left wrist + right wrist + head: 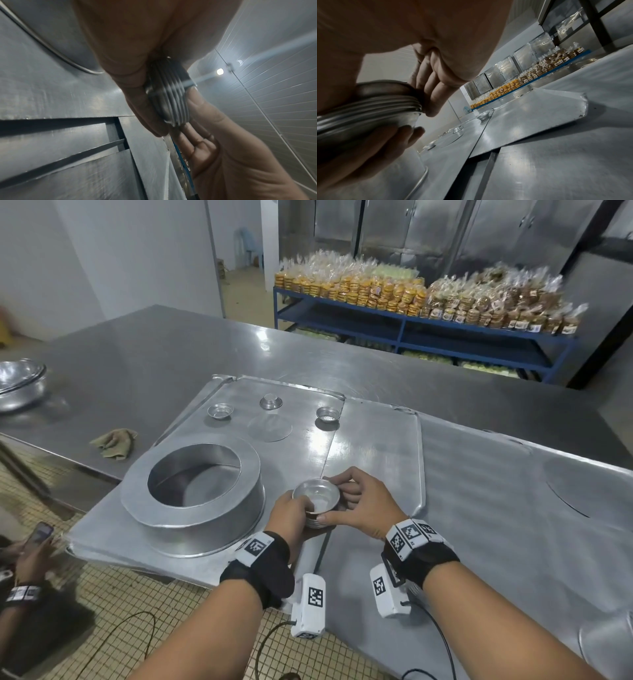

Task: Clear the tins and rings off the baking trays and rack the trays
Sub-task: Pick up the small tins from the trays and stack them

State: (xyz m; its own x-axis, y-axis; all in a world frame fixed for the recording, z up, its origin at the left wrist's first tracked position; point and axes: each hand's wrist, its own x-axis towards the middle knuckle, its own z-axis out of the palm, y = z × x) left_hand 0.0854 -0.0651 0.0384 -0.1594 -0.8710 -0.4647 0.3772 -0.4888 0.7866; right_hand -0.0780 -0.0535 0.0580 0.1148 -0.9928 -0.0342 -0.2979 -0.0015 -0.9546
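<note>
Both hands hold one stack of small nested tins just above the baking trays. My left hand cups the stack from below and the left. My right hand grips its rim from the right. The stacked rims show close up between both hands, and also as nested tins in the right wrist view. Three single tins stay at the far end of the left tray: one, one upside down, one. A large ring stands on the tray to the left.
A flat metal disc lies on the tray between the far tins. A crumpled cloth and metal bowls sit on the steel table at the left. Another person's hand with a phone is at the lower left. A blue shelf of packed biscuits stands behind.
</note>
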